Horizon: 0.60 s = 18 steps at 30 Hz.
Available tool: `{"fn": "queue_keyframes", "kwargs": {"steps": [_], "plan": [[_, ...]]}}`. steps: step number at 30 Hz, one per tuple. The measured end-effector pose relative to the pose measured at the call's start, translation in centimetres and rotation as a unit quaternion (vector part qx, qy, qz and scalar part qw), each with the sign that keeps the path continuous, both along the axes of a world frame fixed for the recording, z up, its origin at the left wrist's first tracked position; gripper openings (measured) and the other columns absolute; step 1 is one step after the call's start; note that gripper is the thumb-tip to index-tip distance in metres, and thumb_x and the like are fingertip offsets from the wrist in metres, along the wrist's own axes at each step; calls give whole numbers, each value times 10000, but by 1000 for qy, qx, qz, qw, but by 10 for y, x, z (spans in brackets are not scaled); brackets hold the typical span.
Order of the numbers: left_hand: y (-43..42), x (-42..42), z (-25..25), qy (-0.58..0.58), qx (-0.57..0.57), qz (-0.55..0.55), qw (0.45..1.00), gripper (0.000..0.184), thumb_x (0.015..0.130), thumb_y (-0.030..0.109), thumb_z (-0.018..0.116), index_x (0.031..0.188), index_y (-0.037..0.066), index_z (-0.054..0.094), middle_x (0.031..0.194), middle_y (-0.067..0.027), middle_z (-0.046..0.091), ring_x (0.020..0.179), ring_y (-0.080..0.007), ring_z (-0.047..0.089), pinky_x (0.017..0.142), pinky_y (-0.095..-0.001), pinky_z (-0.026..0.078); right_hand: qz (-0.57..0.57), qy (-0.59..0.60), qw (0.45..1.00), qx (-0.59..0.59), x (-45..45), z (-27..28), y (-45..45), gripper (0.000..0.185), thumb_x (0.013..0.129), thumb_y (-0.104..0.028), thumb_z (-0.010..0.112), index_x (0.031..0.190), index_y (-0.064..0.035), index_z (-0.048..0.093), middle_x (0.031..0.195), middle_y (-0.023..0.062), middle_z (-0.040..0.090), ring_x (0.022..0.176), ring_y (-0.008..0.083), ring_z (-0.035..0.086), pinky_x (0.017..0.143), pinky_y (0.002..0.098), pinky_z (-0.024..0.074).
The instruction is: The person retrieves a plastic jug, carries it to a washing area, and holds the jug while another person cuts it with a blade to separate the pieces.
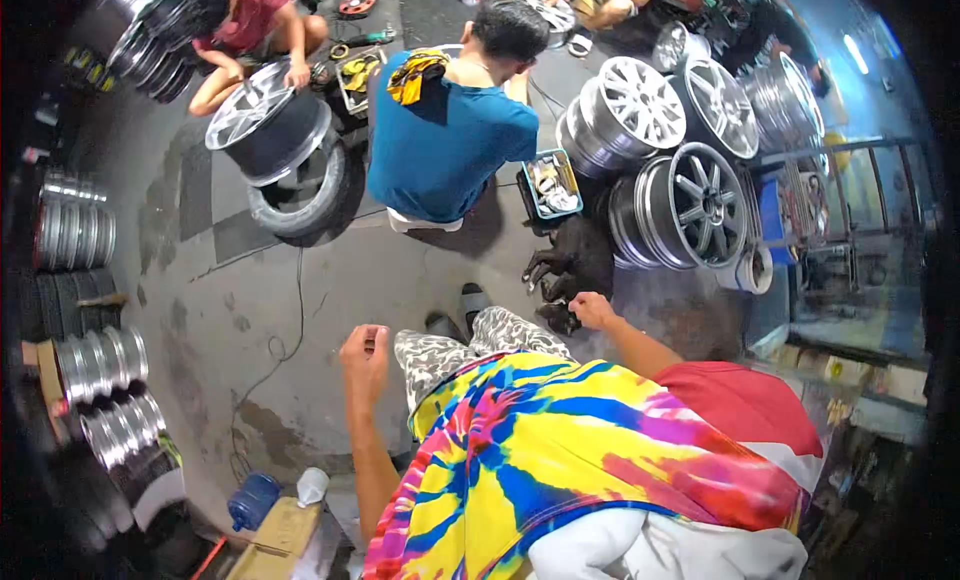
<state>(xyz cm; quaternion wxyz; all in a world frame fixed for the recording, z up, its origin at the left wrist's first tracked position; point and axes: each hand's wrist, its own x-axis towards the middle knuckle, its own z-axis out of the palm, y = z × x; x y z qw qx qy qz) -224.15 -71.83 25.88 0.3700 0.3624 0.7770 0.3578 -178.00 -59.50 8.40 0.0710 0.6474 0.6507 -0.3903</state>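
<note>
My left hand is raised in front of my left side, its fingers loosely curled, and no object shows in it. On the other side my right hand is held out with bent fingers, in view just beside the head of a black dog lying on the floor. Whether the fingers pinch anything small, or touch the dog, I cannot tell. Between my arms are my tie-dye shirt and patterned trousers.
A person in a blue shirt sits ahead, back to me. Another person handles a wheel rim above a tire. Several rims are stacked at right, near a tool basket. A cable crosses the floor.
</note>
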Motion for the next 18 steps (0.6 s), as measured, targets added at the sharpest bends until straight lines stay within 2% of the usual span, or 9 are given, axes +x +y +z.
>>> {"fn": "queue_keyframes", "kwargs": {"steps": [1, 4, 7, 9, 11, 13, 15, 17, 18], "plan": [[10, 1, -2, -2, 4, -19, 1000, 189, 883, 169, 593, 874, -16, 628, 791, -101, 651, 690, -164, 617, 643, -294, 496, -23, -6, 999, -22, 1, -3, 1, 231, 793, -242, 596, 853, -45, 699, 743, 136, 682, 661, 220, 661, 632, 366, 524], [43, -1, -6, -13, 10, -96, 995, 180, 878, 158, 596, 873, -20, 624, 774, -106, 638, 671, -164, 609, 632, -298, 492, -125, -13, 988, -89, 1, 3, -16, 205, 801, -222, 602, 863, -51, 697, 751, 123, 685, 679, 194, 655, 637, 364, 528], [79, -15, 0, -16, 40, -173, 984, 164, 870, 146, 604, 866, -17, 625, 752, -105, 622, 651, -163, 597, 618, -301, 484, -68, -45, 996, -45, 0, 9, -53, 165, 802, -187, 601, 848, -58, 692, 738, 105, 678, 679, 186, 646, 652, 343, 531], [100, -33, 1, -14, 49, -179, 983, 151, 864, 137, 613, 860, -13, 628, 735, -102, 611, 635, -168, 589, 608, -302, 476, -22, -13, 998, -65, 29, -47, -87, 248, 727, -299, 646, 840, -83, 693, 822, 146, 688, 743, 282, 671, 702, 373, 527], [121, -54, 0, 17, 52, -186, 981, 149, 861, 139, 618, 857, -9, 628, 734, -103, 611, 639, -170, 592, 608, -299, 475, -118, 28, 989, -84, 34, -78, -118, 236, 724, -296, 652, 830, -89, 688, 869, 151, 685, 789, 288, 668, 712, 384, 527], [140, -68, 1, 36, 63, -187, 980, 150, 855, 144, 623, 862, -5, 631, 743, -114, 618, 648, -189, 598, 613, -308, 475, -65, 80, 993, -62, 25, -71, -126, 236, 722, -312, 676, 825, -100, 689, 891, 142, 687, 802, 288, 669, 708, 390, 526], [157, -79, -1, 52, 73, -197, 976, 154, 856, 147, 624, 867, -6, 630, 745, -119, 623, 654, -187, 597, 613, -308, 471, -84, 24, 994, -64, 11, -73, -130, 268, 706, -328, 723, 839, -97, 698, 847, 121, 697, 751, 252, 674, 694, 375, 525], [176, -80, -6, 63, 82, -219, 970, 160, 864, 149, 620, 870, -11, 625, 740, -117, 626, 657, -164, 591, 609, -299, 464, -152, 73, 978, -127, 14, -93, -143, 300, 676, -323, 767, 854, -91, 703, 798, 95, 699, 704, 207, 665, 674, 350, 520], [186, -76, -2, 48, 61, -233, 970, 166, 865, 149, 616, 869, -16, 617, 745, -128, 620, 673, -171, 594, 615, -311, 464, -166, 82, 975, -121, 13, -96, -146, 301, 670, -316, 773, 850, -84, 704, 781, 89, 694, 696, 181, 654, 669, 337, 515]]}}
